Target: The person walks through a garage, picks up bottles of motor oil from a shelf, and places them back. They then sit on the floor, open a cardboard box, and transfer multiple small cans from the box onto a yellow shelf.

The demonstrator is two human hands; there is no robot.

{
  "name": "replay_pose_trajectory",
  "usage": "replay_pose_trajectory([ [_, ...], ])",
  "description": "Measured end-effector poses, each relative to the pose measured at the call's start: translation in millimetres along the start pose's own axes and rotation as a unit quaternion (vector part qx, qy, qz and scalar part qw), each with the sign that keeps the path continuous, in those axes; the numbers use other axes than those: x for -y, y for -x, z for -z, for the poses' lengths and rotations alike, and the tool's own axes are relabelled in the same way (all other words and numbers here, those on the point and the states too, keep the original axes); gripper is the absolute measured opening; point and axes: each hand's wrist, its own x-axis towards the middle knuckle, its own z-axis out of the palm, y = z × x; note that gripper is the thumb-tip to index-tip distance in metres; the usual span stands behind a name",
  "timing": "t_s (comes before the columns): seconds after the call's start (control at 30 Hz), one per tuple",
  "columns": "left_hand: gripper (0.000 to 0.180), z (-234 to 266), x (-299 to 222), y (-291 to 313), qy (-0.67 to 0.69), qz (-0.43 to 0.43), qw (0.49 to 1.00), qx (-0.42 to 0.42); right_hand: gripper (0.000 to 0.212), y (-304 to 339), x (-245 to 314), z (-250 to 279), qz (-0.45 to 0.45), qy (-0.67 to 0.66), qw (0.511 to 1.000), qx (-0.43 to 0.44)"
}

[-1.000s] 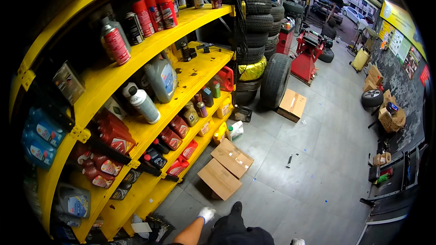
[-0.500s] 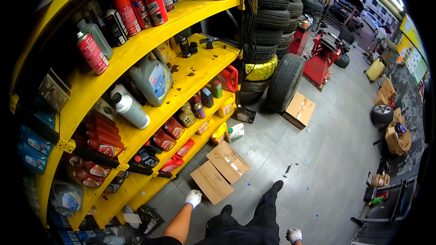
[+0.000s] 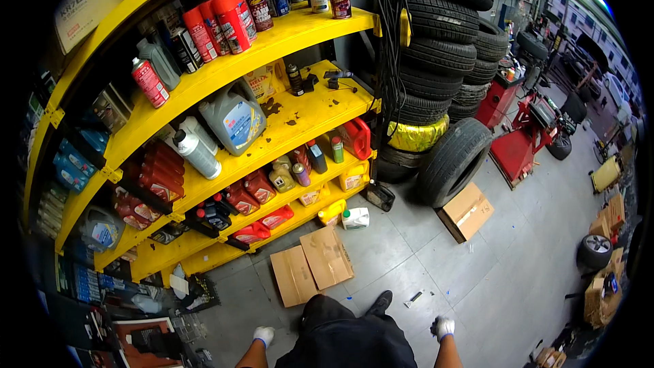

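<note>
My left hand (image 3: pixel 264 335), in a white glove, hangs low beside my body, apart from everything around it; its fingers are too small and turned away to read. On the other side, my right hand (image 3: pixel 444 328) is gloved in white too. Its fingers look curled, with something dark at their tips that I cannot make out. Cardboard (image 3: pixel 294 276) lies on the floor in front of my legs, in two brown panels side by side. A small tool with a dark handle (image 3: pixel 413 299) rests on the tiles between my right shoe and right hand.
Yellow shelves (image 3: pixel 300 112) of spray cans and oil jugs line the left. Stacked tyres (image 3: pixel 439 54) stand ahead. A loose tyre (image 3: pixel 455 163) leans there by a cardboard box (image 3: pixel 467 212). A red machine (image 3: pixel 514 153) stands farther back; boxes and a wheel (image 3: pixel 595 252) line the right.
My left hand has drawn back from beside the cardboard to my side. My right hand has come further into view. The view has shifted, and my legs now stand closer to the cardboard.
</note>
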Motion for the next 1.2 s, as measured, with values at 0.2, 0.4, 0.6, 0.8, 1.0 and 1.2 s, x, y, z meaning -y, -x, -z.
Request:
replay_pose_trajectory([
  [0.2, 0.04, -43.0, -108.0, 3.8, 0.181, 0.118, 0.976, -0.031, 0.019, -14.0, 152.3, -1.9, 0.079, 0.037, 0.996, 0.03],
  [0.4, 0.03, -21.2, -197.7, -48.5, 0.174, 0.033, 0.984, 0.017, 0.019, -30.3, 144.8, 3.1, 0.055, 0.038, 0.996, 0.054],
  [0.6, 0.051, -33.3, -224.9, -81.8, 0.266, 0.072, 0.961, -0.02, 0.014, -57.5, 14.3, 24.8, -0.129, -0.025, 0.987, 0.095],
  [0.8, 0.047, -31.9, -224.4, -60.7, 0.256, 0.096, 0.962, -0.003, 0.016, -15.7, -40.1, 64.8, 0.218, 0.715, 0.646, 0.152],
  [1.0, 0.038, -52.5, -213.1, -28.5, 0.291, 0.179, 0.94, 0.003, 0.017, -45.6, -57.5, 86.4, 0.014, 0.281, 0.951, 0.127],
  [1.2, 0.033, -71.1, -214.9, -17.7, 0.3, 0.166, 0.939, 0.03, 0.023, -29.0, 18.1, 70.6, -0.07, 0.008, 0.997, 0.044],
])
